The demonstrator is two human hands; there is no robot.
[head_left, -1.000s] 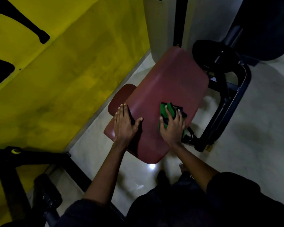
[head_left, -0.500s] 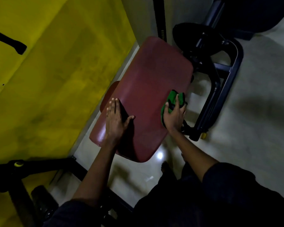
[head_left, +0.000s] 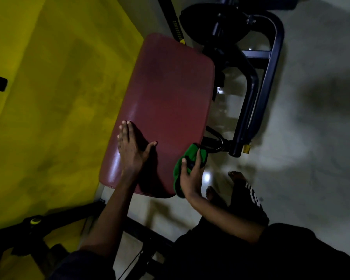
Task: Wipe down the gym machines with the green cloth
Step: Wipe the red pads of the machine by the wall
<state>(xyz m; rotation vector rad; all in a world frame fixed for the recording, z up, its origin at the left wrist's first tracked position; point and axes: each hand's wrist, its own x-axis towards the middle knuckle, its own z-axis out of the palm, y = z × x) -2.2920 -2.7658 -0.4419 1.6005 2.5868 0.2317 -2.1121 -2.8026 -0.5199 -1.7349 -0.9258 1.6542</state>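
Yellow wall [head_left: 55, 118] far left. Left hand [head_left: 132, 151] flat, fingers straight, bracing maroon seat pad [head_left: 168, 102]. Right hand [head_left: 190, 176] curled round green cloth [head_left: 187, 158] at pad's right edge. Tip imo: press firm, follow edge, avoid dark frame [head_left: 257, 93].

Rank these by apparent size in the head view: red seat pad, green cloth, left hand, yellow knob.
1. The red seat pad, by far the largest.
2. The left hand and the green cloth: about alike; the right hand covers part of the cloth, so unranked.
3. The yellow knob, smallest.
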